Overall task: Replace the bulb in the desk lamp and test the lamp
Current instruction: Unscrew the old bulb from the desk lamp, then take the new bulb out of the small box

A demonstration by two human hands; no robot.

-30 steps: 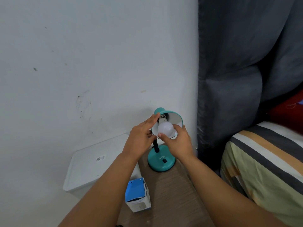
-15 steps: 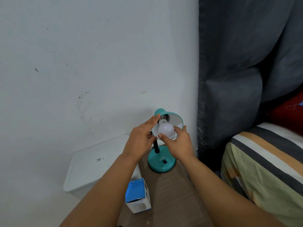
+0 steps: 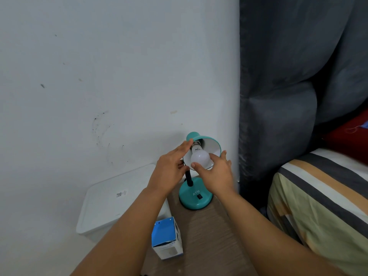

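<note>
From the head view, the teal lamp point(image 3: 196, 198) stands at the far end of the narrow wooden desk point(image 3: 209, 236), close to the white wall. A grey curtain point(image 3: 278, 116) hangs just right of the right hand point(image 3: 216, 173), so there is little room on that side. The white bulb point(image 3: 199, 159) sits in the lamp shade point(image 3: 211, 146). The right hand pinches the bulb with thumb and fingers. The left hand point(image 3: 169, 172) lies with straight fingers against the shade's left rim (fingertips up near the socket). Nearer than both hands, a blue box point(image 3: 166, 238) stands by the desk's left edge, beside a white bin point(image 3: 111, 202).
</note>
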